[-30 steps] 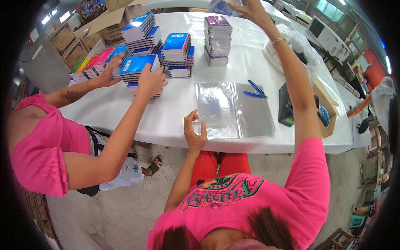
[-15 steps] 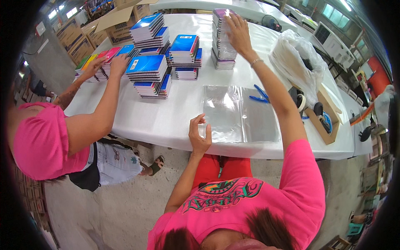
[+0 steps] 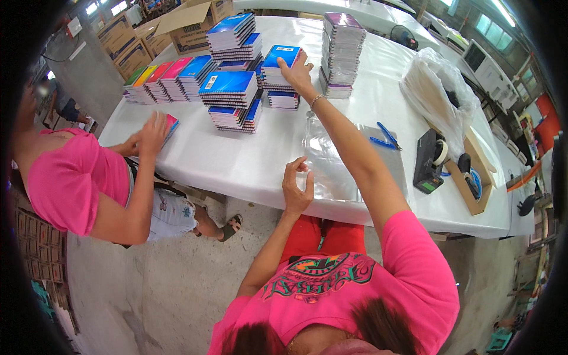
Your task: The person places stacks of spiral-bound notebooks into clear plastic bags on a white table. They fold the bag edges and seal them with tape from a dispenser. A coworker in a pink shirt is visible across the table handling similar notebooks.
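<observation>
My right hand (image 3: 299,72) grips the right side of a stack of spiral notebooks (image 3: 280,57) with a blue cover on top, thumb at the near side. Near the front table edge my left hand (image 3: 297,188) is half curled, thumb and fingers apart, with nothing in it. Beside it lie clear plastic sleeves (image 3: 331,177), partly hidden under my right forearm. Blue-handled nippers (image 3: 386,138) rest at the sleeves' far right corner. Farther back stands a tall stack of clear-wrapped notebooks (image 3: 341,53).
More notebook stacks (image 3: 228,89) stand left of my right hand. A co-worker's hands (image 3: 151,135) hold a notebook at the left. At the right are a black tape dispenser (image 3: 427,168), a cardboard tray (image 3: 475,192) and a clear plastic bag (image 3: 435,83). Open cartons (image 3: 192,35) sit at the far left.
My right hand has left the tall wrapped stack and moved left onto the blue-topped notebooks. My left hand stays near the table edge. The co-worker's hands have come back from the coloured row.
</observation>
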{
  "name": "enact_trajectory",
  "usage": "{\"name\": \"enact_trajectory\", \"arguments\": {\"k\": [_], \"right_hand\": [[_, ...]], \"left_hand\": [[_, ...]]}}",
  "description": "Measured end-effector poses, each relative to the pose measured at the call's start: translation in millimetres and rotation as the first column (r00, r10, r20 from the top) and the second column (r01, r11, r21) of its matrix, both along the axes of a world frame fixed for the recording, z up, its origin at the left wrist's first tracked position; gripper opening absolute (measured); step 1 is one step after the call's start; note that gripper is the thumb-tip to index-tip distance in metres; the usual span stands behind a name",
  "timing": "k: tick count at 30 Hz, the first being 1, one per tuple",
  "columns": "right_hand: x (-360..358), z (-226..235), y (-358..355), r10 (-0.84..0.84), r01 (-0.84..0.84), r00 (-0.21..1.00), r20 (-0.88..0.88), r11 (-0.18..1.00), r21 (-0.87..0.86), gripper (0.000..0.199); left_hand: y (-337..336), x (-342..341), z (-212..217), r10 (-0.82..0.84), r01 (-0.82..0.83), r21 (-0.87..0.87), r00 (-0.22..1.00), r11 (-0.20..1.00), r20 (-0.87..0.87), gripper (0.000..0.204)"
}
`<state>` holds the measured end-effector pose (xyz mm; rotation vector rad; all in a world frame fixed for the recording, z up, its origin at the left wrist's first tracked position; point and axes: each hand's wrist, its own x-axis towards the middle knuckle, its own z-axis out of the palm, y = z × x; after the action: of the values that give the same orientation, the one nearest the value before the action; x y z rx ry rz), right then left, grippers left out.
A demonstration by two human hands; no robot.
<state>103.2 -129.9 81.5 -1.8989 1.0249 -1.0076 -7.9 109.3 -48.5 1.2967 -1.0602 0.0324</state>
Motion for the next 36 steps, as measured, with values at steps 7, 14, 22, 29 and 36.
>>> {"name": "enact_trajectory", "arguments": {"k": [7, 14, 22, 29, 36], "right_hand": [[4, 7, -4, -0.097, -0.154, 0.932, 0.348, 0.765, 0.625, 0.117], [6, -8, -62, -0.253, -0.265, 0.797, 0.549, 0.67, 0.694, 0.064], [-67, 4, -21, -0.104, -0.64, 0.591, 0.8, 0.542, 0.544, 0.05], [-202, -30, 61, 0.039, -0.64, 0.522, 0.852, 0.678, 0.362, 0.071], [-300, -67, 113, 0.229, -0.45, 0.678, 0.699, 0.881, 0.148, 0.101]], "left_hand": [[6, 5, 0, 0.018, -0.018, -0.007, 0.999, 1.0, -0.026, 0.04], [-1, -1, 3, -0.007, 0.007, -0.016, 0.999, 1.0, -0.048, 0.037], [2, 6, 5, -0.064, 0.066, 0.005, 0.978, 0.998, -0.2, 0.041], [-42, 28, 62, -0.358, 0.337, -0.125, 0.848, 0.933, -0.391, 0.078], [-56, -11, 84, -0.567, 0.629, 0.138, 0.759, 0.765, -0.32, 0.098]]}}
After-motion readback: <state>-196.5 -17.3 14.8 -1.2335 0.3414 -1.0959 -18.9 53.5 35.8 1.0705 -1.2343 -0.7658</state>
